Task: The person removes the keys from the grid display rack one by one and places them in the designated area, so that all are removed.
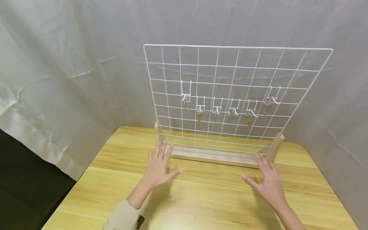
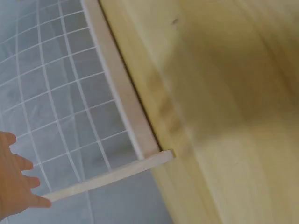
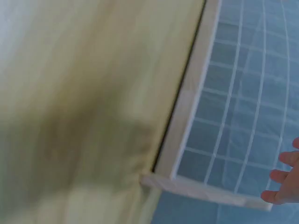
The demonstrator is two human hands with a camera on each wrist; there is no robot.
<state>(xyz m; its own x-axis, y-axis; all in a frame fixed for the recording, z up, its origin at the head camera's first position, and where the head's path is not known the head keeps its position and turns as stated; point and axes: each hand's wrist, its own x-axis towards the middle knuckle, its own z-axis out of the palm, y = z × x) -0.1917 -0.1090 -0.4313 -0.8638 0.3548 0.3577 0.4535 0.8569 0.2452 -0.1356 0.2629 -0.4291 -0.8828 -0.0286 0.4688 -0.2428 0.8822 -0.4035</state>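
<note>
A white wire grid panel (image 1: 227, 66) stands upright in a pale wooden base (image 1: 212, 157). Several white hooks (image 1: 186, 96) are fixed along the grid, and small keys (image 1: 199, 115), some silver and some brass-coloured, hang from them. My left hand (image 1: 158, 169) is spread with straight fingers in front of the base's left end; in the head view its fingertips overlap the left wooden upright (image 1: 157, 131). On the other side, my right hand (image 1: 270, 183) has its fingers extended at the base's right end, close to the right upright (image 1: 277, 145). Both hands hold nothing.
The stand rests toward the back of a light wood-grain table (image 1: 201, 201). Pale grey fabric (image 1: 86, 64) hangs behind and along both sides. A dark area (image 1: 28, 179) lies beyond the table's left edge.
</note>
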